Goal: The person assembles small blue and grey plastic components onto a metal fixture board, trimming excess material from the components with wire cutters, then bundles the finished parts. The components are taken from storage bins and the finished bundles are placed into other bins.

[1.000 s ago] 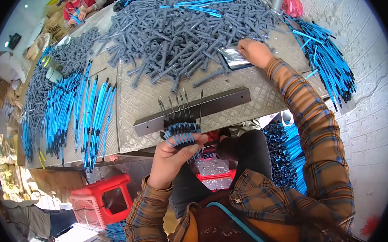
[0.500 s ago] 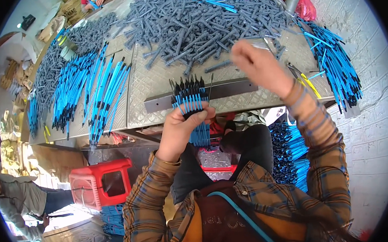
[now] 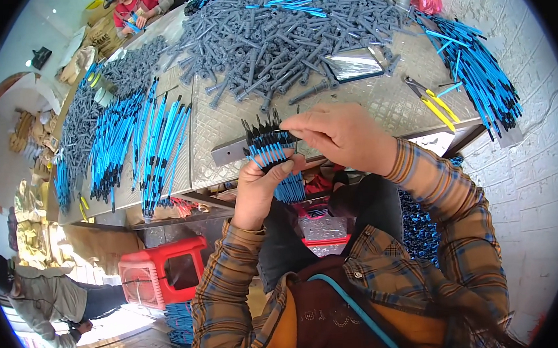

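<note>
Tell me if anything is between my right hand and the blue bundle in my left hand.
Nothing visible is. The right hand is already at the dark tips of the bundle, which the left hand grips from below, just in front of the metal bar at the table edge.

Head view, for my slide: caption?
Left hand grips a blue rod bundle; right hand touches its tips.

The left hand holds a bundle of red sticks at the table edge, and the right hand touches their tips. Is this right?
Not quite: the sticks are blue with black tips, not red, as the head view shows. The rest stands: the left hand holds the bundle at the table edge, and the right hand touches their tips.
</note>
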`<action>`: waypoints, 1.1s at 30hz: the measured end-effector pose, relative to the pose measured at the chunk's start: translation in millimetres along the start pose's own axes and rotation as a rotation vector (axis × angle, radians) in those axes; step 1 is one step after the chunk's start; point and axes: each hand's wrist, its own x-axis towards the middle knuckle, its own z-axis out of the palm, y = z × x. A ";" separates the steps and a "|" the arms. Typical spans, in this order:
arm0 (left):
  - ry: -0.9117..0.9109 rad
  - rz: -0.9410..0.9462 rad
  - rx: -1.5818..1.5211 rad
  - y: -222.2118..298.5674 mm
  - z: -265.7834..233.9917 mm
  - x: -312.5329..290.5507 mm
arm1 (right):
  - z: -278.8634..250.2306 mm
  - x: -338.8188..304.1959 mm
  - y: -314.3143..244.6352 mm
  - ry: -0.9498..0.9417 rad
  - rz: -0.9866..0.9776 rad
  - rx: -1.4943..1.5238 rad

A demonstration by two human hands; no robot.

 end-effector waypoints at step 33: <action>-0.072 0.015 0.049 -6.6 -6.6 2.1 | -7.8 10.2 -20.6 -0.145 -0.043 -0.225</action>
